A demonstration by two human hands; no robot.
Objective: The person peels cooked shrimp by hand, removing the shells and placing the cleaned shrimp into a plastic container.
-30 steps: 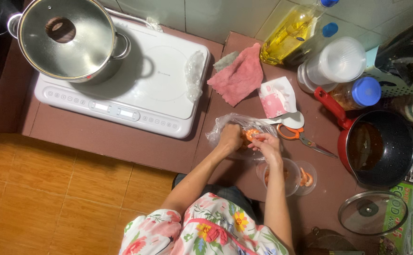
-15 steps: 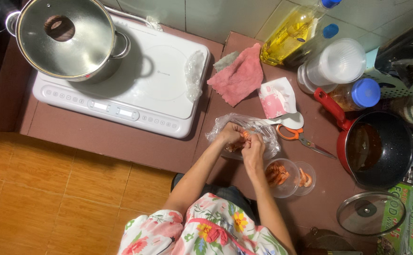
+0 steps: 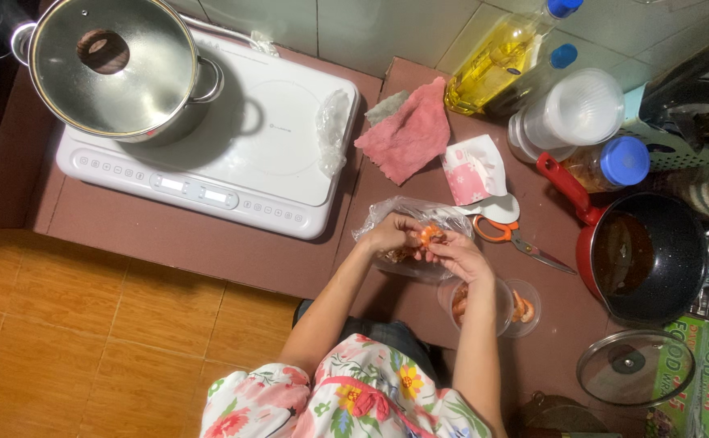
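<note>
Shrimp [image 3: 429, 235]: small and orange, pinched between both hands directly over the clear plastic bag [image 3: 416, 235], just left of the orange-handled scissors [image 3: 510, 236].
Left hand [image 3: 391, 235]: closed on the shrimp's left end, fingers curled, resting above the bag.
Right hand [image 3: 461, 258]: closed on the shrimp's right end, fingertips meeting the left hand's there.
Bearing: lay between the two hands, touching both; neither clearly nearer.
Long axis: seemed to run roughly left to right, along the counter edge; too small and too covered by fingers to be sure.
Heading: head or tail end could not be told.
Clear cups [image 3: 492, 304]: two, just toward the body from the bag, below the right hand, holding more orange pieces.
Red saucepan [image 3: 646, 259]: well to the right of the bag, with dark contents.
Pink cloth [image 3: 409, 134]: beyond the bag, toward the tiled wall.
White cooktop [image 3: 273, 154]: left of the bag, bearing a lidded steel pot [image 3: 111, 69].
</note>
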